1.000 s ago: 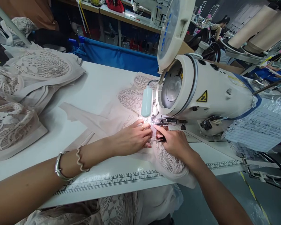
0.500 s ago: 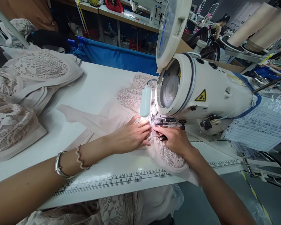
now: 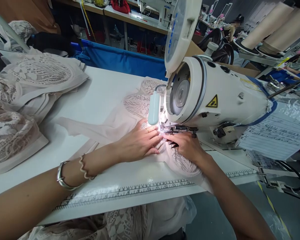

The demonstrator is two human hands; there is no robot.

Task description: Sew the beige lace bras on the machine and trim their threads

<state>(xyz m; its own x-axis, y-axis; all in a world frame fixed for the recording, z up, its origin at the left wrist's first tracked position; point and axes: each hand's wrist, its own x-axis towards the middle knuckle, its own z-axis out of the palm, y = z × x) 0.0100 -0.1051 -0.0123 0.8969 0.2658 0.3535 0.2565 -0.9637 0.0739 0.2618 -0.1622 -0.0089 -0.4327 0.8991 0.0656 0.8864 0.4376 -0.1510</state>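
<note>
"Garment [image 3: 135,104] first: where does it lie?"

"On the table [image 3: 100,83], running in under the needle end of the sewing machine [image 3: 222,96]. One lacy part spreads to the left of the machine, on its far side; another bunches in front of it, beneath your right wrist."

"And the fingers?"

"Your left hand [image 3: 137,141] lies palm down just left of the machine's needle end, fingers slightly parted, pressing the garment rather than gripping it. Your right hand [image 3: 188,146] is in front of the machine, most fingers curled around a dark pointed tool [image 3: 174,145], the index finger stretched out onto the garment."

"How far along does it look?"

"Partway through a seam, I'd judge: you have the garment placed at the needle end, under the small lamp [image 3: 153,108], and it isn't free of the machine. How much stitching is left can't be told; your hands and the glare hide it."

"Further out?"

"A pile of lace pieces [image 3: 45,71] lies well left of the machine. Whether you have sewn those, I can't tell."
</note>
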